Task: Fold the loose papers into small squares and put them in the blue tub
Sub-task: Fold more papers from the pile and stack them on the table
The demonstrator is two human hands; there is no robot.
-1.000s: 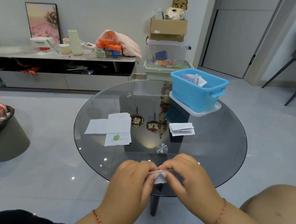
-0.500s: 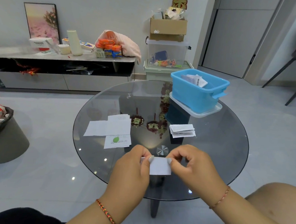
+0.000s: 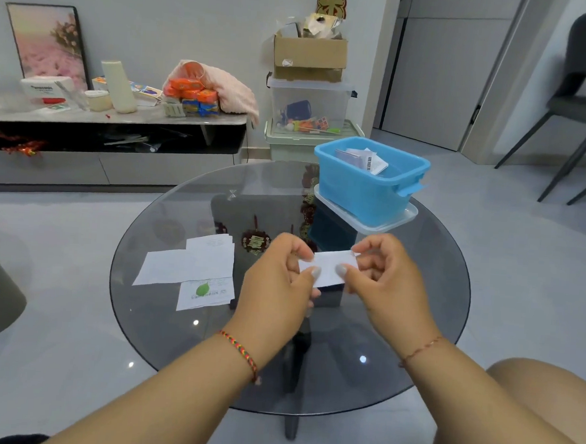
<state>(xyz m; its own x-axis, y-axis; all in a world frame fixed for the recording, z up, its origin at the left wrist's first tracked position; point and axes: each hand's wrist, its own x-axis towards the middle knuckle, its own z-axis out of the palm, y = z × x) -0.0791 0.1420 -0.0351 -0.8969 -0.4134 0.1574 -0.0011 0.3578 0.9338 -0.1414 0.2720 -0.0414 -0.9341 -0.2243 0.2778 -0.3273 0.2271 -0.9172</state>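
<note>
Paper [image 3: 328, 270] — above table's [image 3: 161, 337] middle

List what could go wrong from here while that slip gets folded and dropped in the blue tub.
1. The slip is held in the air by a fingertip grip from the left hand and right hand, so the crease may come out crooked.
2. The blue tub stands on a clear lid near the far edge of the glass table; a careless reach might shove it.
3. The flat papers lie beside the left forearm and could get swept off.
</note>
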